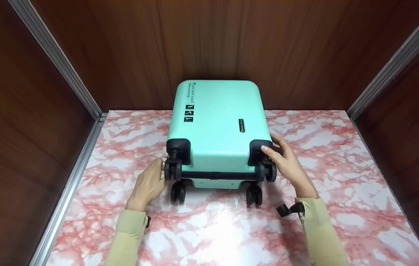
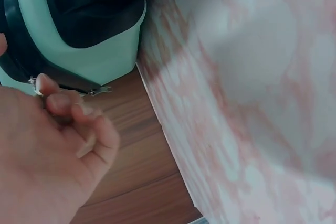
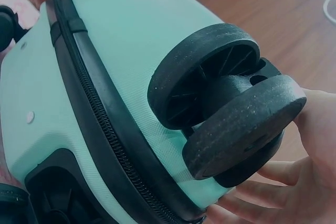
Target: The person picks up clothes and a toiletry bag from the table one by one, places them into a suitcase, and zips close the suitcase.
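1 suitcase [image 1: 217, 129] between | left hand [image 1: 150, 183] — pinching zipper pull [image 2: 33, 82] | right hand [image 1: 290, 165] — spread against it

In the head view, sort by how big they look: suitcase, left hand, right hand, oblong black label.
Suitcase
Left hand and right hand: too alike to rank
Oblong black label

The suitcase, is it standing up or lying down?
Lying down. The suitcase has its printed side up, and its wheels are at the near end, not underneath.
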Demonstrator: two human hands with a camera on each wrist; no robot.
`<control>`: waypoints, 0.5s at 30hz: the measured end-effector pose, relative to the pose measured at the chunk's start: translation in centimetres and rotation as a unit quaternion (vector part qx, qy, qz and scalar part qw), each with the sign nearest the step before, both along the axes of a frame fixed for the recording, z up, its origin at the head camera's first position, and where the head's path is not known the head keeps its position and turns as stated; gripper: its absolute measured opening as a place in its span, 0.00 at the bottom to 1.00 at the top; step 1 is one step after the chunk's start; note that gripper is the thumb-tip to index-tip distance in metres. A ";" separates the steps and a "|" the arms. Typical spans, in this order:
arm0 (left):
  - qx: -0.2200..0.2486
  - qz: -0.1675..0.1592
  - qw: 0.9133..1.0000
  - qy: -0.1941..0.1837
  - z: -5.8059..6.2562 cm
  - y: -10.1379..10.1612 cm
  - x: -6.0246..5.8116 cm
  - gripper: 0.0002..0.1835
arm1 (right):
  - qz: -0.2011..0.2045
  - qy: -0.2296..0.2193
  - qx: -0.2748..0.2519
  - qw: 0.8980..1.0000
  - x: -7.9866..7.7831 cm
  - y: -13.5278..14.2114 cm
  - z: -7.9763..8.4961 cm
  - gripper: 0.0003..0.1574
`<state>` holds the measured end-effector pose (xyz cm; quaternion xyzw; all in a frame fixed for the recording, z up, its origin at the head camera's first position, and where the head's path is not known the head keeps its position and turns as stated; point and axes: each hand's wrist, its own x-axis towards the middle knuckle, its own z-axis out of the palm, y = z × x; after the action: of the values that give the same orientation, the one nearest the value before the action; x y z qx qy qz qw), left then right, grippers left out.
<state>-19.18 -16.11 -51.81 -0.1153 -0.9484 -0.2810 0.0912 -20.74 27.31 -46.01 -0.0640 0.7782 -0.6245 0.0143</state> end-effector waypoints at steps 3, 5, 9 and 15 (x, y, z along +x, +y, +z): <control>0.000 0.002 1.000 0.026 -0.3 0.0 0.4 0.06 | 0.000 0.003 -0.003 1.000 0.0 0.0 0.0 0.46; 0.000 -0.001 0.999 0.044 -0.4 0.1 0.6 0.07 | 0.000 0.004 -0.005 1.000 0.0 0.1 0.0 0.46; 0.000 -0.008 0.997 0.071 -0.6 0.2 1.0 0.09 | -0.001 0.005 -0.004 1.000 -0.1 0.1 -0.1 0.45; -0.003 -0.013 0.995 0.098 -0.8 0.2 1.2 0.09 | -0.004 0.007 -0.004 1.000 0.0 -0.1 -0.2 0.45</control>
<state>-17.96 -15.94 -52.61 -0.1546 -0.9342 -0.2665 0.1800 -20.72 27.22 -46.20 -0.0651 0.7758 -0.6276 0.0063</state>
